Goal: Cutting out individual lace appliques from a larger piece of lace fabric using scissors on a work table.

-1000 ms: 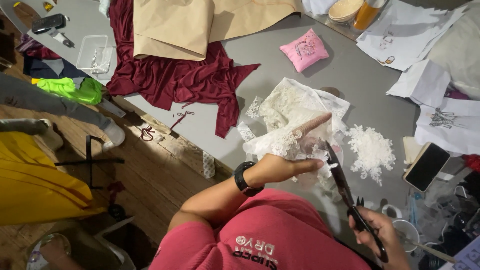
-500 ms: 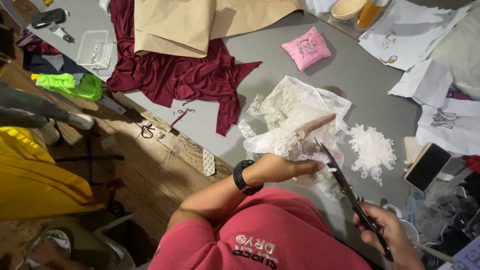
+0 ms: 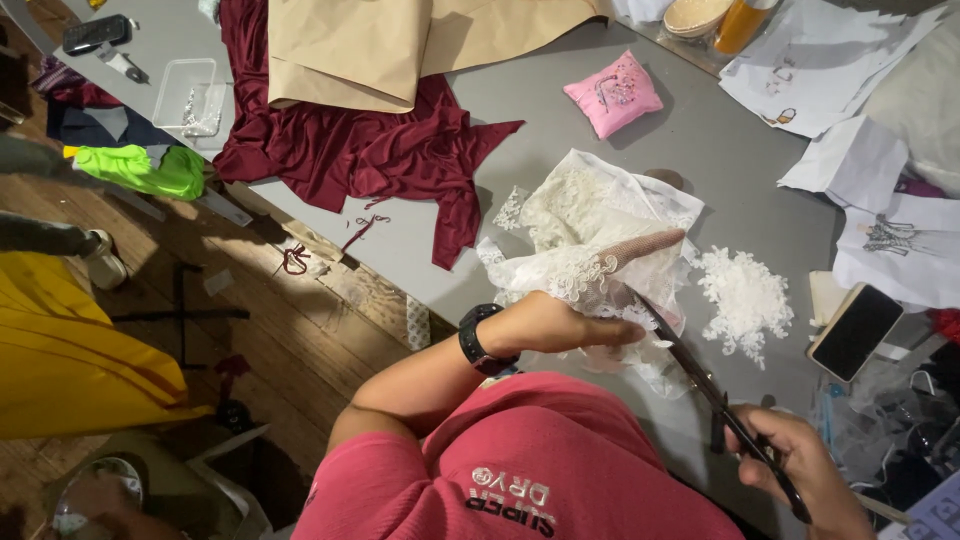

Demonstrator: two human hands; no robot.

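Note:
A piece of white lace fabric (image 3: 590, 225) lies bunched on the grey table (image 3: 700, 150). My left hand (image 3: 570, 320), with a black watch on the wrist, holds the lace up, its index finger stretched under the sheer cloth. My right hand (image 3: 800, 470) grips black scissors (image 3: 700, 375) by the handles at the lower right. The blades point up and left into the edge of the lace beside my left hand.
A pile of white lace scraps (image 3: 745, 295) lies right of the lace. A pink pincushion (image 3: 612, 92), dark red cloth (image 3: 350, 150), tan paper (image 3: 350, 50), sketch sheets (image 3: 800, 60), a phone (image 3: 855, 332) and a clear box (image 3: 190, 95) sit on the table. Wooden floor lies left.
The scissors and my right hand have slid slightly down and right along the lace. My left hand keeps holding the lace in the same place.

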